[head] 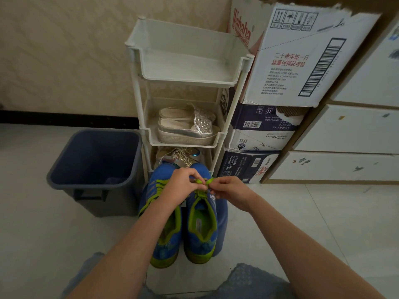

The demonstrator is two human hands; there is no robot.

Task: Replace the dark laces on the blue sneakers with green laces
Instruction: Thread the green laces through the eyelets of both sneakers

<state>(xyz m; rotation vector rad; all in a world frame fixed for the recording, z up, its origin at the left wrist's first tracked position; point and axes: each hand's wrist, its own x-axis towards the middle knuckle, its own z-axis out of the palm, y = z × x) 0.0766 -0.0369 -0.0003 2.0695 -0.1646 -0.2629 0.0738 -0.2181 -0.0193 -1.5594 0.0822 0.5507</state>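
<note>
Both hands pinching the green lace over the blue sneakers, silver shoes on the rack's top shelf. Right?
No: the head view shows the silver shoes on the middle shelf of the rack, not the top. The left hand and right hand do pinch the green lace over the blue sneakers.

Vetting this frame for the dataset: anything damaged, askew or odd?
Yes. The top cardboard box has a ragged, torn upper edge. The dark box under it is torn at its top, showing corrugated board, and its print is upside down. The white drawer fronts carry scattered marks. The blue sneakers sit side by side.
</note>
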